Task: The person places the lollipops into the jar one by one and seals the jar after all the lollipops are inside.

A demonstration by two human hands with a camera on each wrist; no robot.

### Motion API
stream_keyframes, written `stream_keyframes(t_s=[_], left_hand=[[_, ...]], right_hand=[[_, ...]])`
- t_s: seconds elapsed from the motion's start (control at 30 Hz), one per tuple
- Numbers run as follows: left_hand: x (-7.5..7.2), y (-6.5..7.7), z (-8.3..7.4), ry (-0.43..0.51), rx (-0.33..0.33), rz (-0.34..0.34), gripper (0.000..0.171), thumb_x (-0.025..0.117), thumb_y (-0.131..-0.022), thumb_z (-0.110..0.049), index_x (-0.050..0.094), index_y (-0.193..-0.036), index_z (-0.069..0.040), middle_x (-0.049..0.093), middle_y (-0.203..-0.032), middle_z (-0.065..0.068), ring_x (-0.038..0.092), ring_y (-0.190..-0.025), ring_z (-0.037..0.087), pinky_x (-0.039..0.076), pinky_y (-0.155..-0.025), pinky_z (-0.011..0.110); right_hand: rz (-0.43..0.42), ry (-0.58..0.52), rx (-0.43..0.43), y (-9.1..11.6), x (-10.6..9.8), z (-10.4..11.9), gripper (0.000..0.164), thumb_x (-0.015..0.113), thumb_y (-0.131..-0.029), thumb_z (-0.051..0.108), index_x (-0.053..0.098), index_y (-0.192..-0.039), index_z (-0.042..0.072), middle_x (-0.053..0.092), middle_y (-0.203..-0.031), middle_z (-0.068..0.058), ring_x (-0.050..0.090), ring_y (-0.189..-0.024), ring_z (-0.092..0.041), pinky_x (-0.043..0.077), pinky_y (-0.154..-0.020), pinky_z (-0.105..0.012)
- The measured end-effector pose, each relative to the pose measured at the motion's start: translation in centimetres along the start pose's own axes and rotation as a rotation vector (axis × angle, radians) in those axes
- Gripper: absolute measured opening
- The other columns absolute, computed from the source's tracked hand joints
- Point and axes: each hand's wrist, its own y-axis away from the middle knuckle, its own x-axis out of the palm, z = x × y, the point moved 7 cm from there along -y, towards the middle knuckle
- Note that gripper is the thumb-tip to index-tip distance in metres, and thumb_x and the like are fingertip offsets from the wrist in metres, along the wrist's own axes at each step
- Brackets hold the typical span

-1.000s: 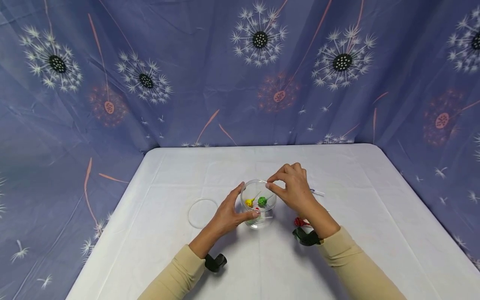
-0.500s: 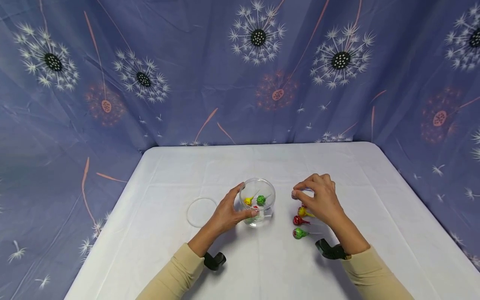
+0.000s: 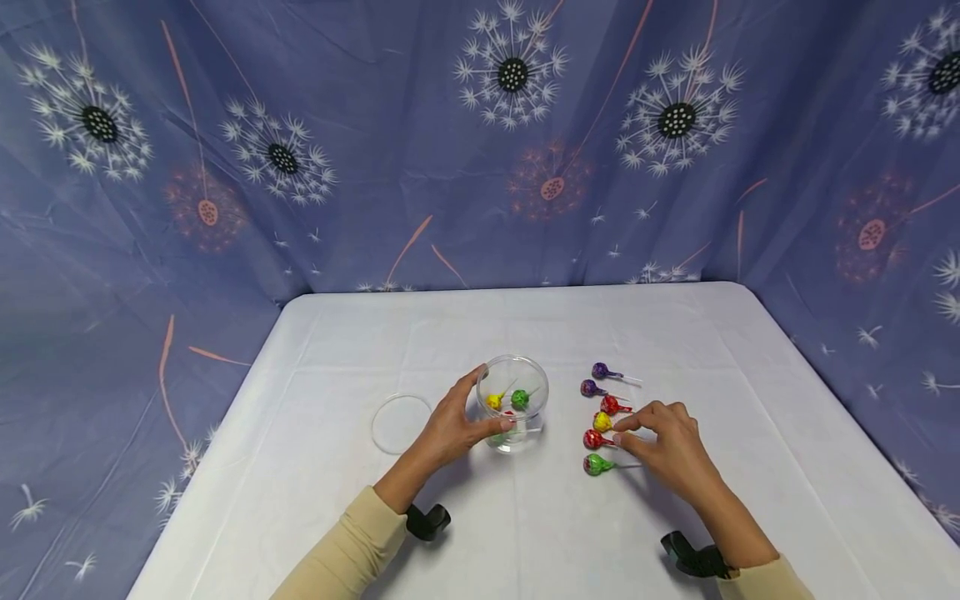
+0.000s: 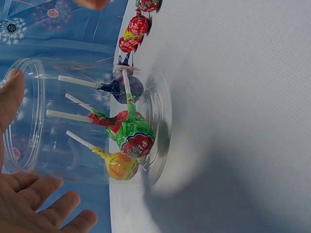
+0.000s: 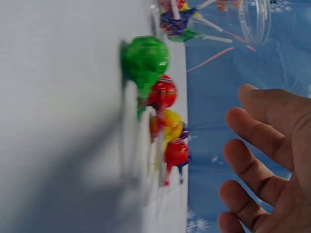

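Note:
My left hand (image 3: 457,429) grips a clear round jar (image 3: 531,429) by its side, thumb in front and fingers behind. Inside it lie a yellow lollipop (image 4: 121,166), a green lollipop (image 4: 135,137), a red one partly hidden behind the green, and a dark purple lollipop (image 4: 127,89). My right hand (image 3: 671,446) hovers at a row of lollipops, its fingertips near the sticks of a yellow lollipop (image 3: 603,422) and a red lollipop (image 3: 594,439). In the right wrist view its fingers are spread apart and hold nothing.
The row also has a green lollipop (image 3: 596,465) in front, another red lollipop (image 3: 611,405), and two purple lollipops at the back, one a purple lollipop (image 3: 600,371). A clear ring-shaped lid (image 3: 374,427) lies left of the jar on the white tablecloth (image 3: 480,533).
My right hand has left the jar's rim, passed over the purple lollipops and come toward me to the yellow and red ones. My left hand keeps its hold on the jar.

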Motion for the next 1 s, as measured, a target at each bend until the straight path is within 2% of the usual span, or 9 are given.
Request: stream_keyframes(t_s=[0.27, 0.8, 1.0], left_hand=[[-0.1, 0.0, 0.0, 0.013, 0.004, -0.003, 0.092, 0.078, -0.072, -0.049, 0.03, -0.147, -0.029, 0.033, -0.152, 0.001, 0.027, -0.143, 0.028, 0.027, -0.112, 0.057], [-0.1, 0.0, 0.0, 0.004, 0.013, -0.005, 0.093, 0.077, -0.072, -0.049, 0.029, -0.148, -0.027, 0.035, -0.152, 0.002, 0.028, -0.143, 0.029, 0.028, -0.112, 0.057], [0.0, 0.1, 0.0, 0.008, -0.001, 0.001, 0.092, 0.077, -0.072, -0.049, 0.029, -0.148, -0.026, 0.033, -0.153, 0.002, 0.026, -0.143, 0.029, 0.026, -0.112, 0.057]], right_hand=[[0.08, 0.009, 0.045, 1.2, 1.2, -1.3, 0.009, 0.077, -0.075, 0.016, 0.075, -0.085, 0.016, 0.059, -0.082, 0.001, 0.044, -0.087, -0.02, 0.026, -0.08, -0.039], [0.083, 0.072, 0.081, 2.3, 2.3, -3.4, 0.009, 0.077, -0.074, 0.016, 0.075, -0.082, 0.02, 0.057, -0.079, 0.004, 0.042, -0.079, -0.016, 0.028, -0.073, -0.034], [0.131, 0.059, 0.114, 2.4, 2.7, -4.1, 0.011, 0.077, -0.075, 0.017, 0.074, -0.083, 0.023, 0.055, -0.079, 0.004, 0.039, -0.077, -0.016, 0.026, -0.072, -0.033]])
